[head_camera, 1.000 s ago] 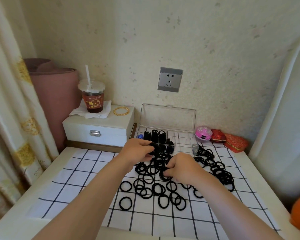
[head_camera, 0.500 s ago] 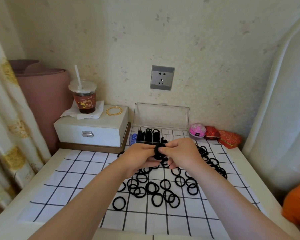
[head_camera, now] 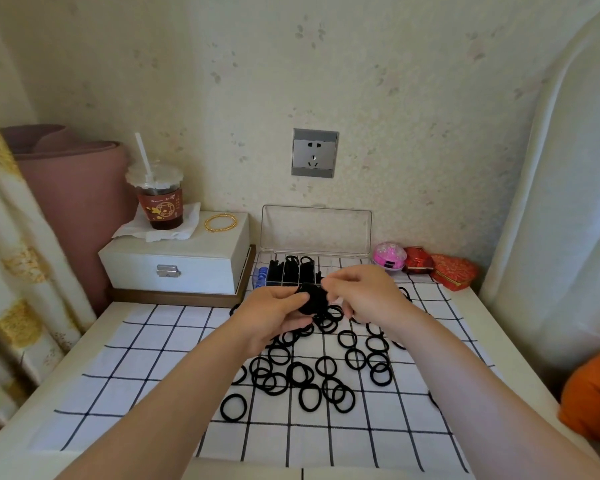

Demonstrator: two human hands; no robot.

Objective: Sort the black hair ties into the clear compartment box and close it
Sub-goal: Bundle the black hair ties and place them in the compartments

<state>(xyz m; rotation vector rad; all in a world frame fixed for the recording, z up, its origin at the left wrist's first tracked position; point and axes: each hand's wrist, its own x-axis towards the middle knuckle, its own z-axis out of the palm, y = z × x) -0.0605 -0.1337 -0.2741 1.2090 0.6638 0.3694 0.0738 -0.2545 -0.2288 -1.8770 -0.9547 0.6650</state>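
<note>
Contact: my right hand (head_camera: 364, 296) has come up and met my left hand (head_camera: 274, 318) just in front of the clear compartment box (head_camera: 347, 264). A second ago the right was down among the loose hair ties (head_camera: 302, 374) on the near side of the box, fishing one out, while the left waited with the stack. Now both are on the bundle of black hair ties (head_camera: 311, 300). My left fingers are curled round it from below, and my right thumb and fingertips are pinching its upper right edge. I take it I'm adding the fresh tie to the stack, though I can't make out the single tie against all that black.

So the bundle has grown by one and is not in the box yet. It hangs in the air, close to the box's front wall but apart from it. Inside the box, the left compartments are packed with black ties and the ones to the right look unfilled. The lid (head_camera: 316, 230) stands open at the back of the box. Plenty of ties remain scattered on the checked cloth (head_camera: 153, 358) in front of the box, so closing it is a long way off.
</note>
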